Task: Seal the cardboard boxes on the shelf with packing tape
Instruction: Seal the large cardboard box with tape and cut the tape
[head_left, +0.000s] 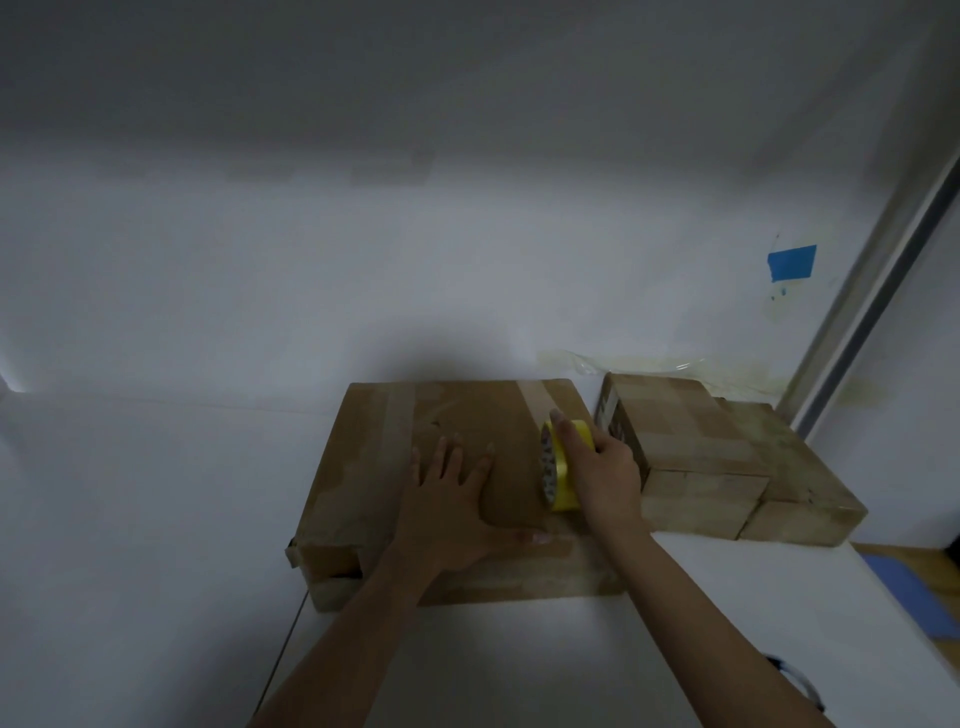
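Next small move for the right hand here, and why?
Probably roll the yellow tape roll toward the far edge of the large cardboard box. The right hand grips the roll upright on the lid, short of that edge, while the left hand lies flat on the box, thumb near the front edge, seemingly anchoring the strip.

Premises read as a plain storage or packing room. A white shelf (156, 493) left of the left hand (452, 509) meets a bare white wall (363, 260); taped cardboard boxes (727, 457) stack right of the right hand (605, 475).
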